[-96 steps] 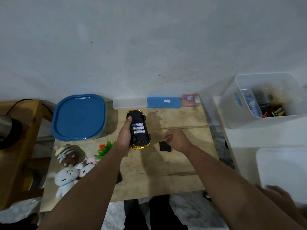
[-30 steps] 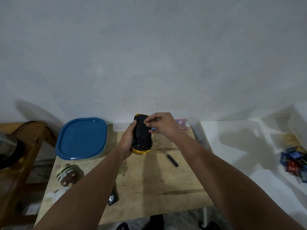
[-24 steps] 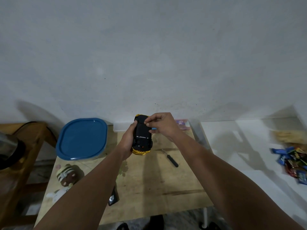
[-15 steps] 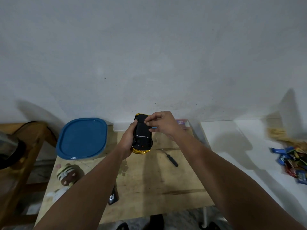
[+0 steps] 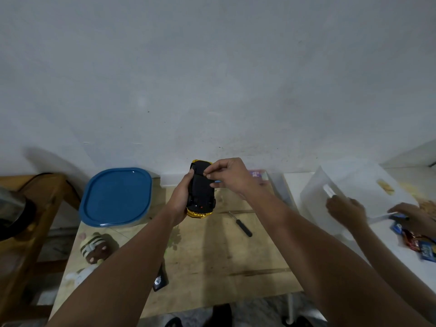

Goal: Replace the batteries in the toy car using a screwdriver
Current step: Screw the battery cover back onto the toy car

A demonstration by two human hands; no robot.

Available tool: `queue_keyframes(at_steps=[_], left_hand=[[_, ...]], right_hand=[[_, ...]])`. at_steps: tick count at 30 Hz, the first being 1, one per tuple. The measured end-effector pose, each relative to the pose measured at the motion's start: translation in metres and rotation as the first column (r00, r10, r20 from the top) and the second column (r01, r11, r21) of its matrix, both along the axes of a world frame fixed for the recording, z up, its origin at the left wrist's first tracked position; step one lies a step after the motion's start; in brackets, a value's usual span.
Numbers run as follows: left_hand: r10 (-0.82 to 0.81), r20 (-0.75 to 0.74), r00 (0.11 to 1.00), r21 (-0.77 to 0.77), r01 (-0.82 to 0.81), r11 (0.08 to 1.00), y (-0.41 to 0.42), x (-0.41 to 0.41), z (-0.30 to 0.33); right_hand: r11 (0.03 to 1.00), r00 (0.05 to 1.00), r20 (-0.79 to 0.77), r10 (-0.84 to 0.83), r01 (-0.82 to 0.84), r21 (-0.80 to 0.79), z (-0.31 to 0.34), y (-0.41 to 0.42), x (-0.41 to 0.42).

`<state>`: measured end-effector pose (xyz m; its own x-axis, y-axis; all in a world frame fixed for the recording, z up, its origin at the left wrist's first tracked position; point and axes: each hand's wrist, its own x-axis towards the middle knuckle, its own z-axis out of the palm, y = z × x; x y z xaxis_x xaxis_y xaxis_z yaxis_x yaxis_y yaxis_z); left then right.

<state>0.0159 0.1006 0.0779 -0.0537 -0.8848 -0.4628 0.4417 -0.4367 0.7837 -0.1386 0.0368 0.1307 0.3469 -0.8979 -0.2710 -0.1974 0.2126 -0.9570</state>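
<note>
Above the wooden bench [image 5: 212, 267], close to the white wall, the person holds the toy car [image 5: 201, 191] upside down, its black underside facing up and its yellow bumper toward them. Their left hand [image 5: 180, 199] wraps around the car's left flank, fingers curled under the body, while the right hand [image 5: 230, 177] pinches something small at the far end of the underside, thumb and forefinger nipped together; whether that is a screw or the edge of the battery cover I cannot tell. The screwdriver [image 5: 240, 224] lies on the bench just right of the car, untouched. I would judge the car light, rigid plastic, a bit slick on its glossy shell, so gripping it across the flanks between the wheels looks the safest hold, leaving the underside free to work on. The cover and its screw are likely tiny and easy to drop. Off to the right, another person's hands [image 5: 346, 210] handle a white sheet, and a blue lid [image 5: 115, 197] sits at left.
</note>
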Motion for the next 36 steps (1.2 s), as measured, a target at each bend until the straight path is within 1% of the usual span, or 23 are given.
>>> queue_keyframes(at_steps=[4, 9, 11, 13, 15, 17, 19, 22, 26, 30, 33, 35, 36], left_hand=[[0.003, 0.038, 0.999, 0.001, -0.003, 1.000, 0.001, -0.001, -0.004], [0.002, 0.073, 0.997, -0.001, -0.002, 1.000, 0.003, -0.004, -0.004], [-0.007, 0.076, 0.997, -0.021, 0.009, 1.000, 0.003, -0.005, -0.004], [0.016, 0.057, 0.998, -0.012, -0.015, 1.000, 0.003, -0.006, -0.004], [0.035, 0.017, 0.999, 0.012, -0.036, 0.999, 0.003, -0.009, -0.003], [0.053, -0.015, 0.998, 0.031, -0.053, 0.998, 0.002, -0.012, -0.003], [0.079, -0.032, 0.996, 0.035, -0.078, 0.996, 0.000, -0.013, -0.003], [0.099, -0.040, 0.994, 0.028, -0.098, 0.995, -0.003, -0.013, -0.005], [0.127, -0.031, 0.991, 0.028, -0.127, 0.992, -0.003, -0.016, -0.013], [0.133, -0.006, 0.991, 0.035, -0.133, 0.990, -0.001, -0.020, -0.022], [0.108, -0.028, 0.994, 0.077, -0.106, 0.991, 0.002, -0.021, -0.032], [0.085, -0.027, 0.996, 0.102, -0.082, 0.991, 0.003, -0.020, -0.039], [0.082, -0.017, 0.996, 0.111, -0.079, 0.991, 0.003, -0.020, -0.043]], right_hand=[[0.995, 0.996, -0.094, 0.004, -0.013, -0.095, -0.008, 0.002, 0.000], [0.945, 0.959, -0.284, -0.017, -0.078, -0.318, -0.018, 0.003, 0.001], [0.931, 0.952, -0.303, -0.032, -0.082, -0.356, -0.018, 0.007, 0.002], [0.909, 0.943, -0.329, -0.052, -0.091, -0.406, -0.019, 0.012, 0.003], [0.854, 0.909, -0.409, -0.086, -0.145, -0.500, -0.023, 0.018, 0.002], [0.769, 0.856, -0.496, -0.148, -0.216, -0.601, -0.028, 0.023, 0.001], [0.699, 0.828, -0.530, -0.183, -0.270, -0.662, -0.037, 0.026, 0.000], [0.635, 0.811, -0.552, -0.192, -0.326, -0.700, -0.045, 0.030, -0.001], [0.570, 0.814, -0.539, -0.217, -0.342, -0.747, -0.056, 0.037, -0.004], [0.585, 0.797, -0.563, -0.219, -0.354, -0.729, -0.076, 0.044, -0.009], [0.589, 0.786, -0.576, -0.225, -0.360, -0.723, -0.085, 0.050, -0.014], [0.623, 0.779, -0.603, -0.171, -0.389, -0.679, -0.091, 0.051, -0.016], [0.672, 0.803, -0.587, -0.103, -0.379, -0.636, -0.094, 0.048, -0.017]])
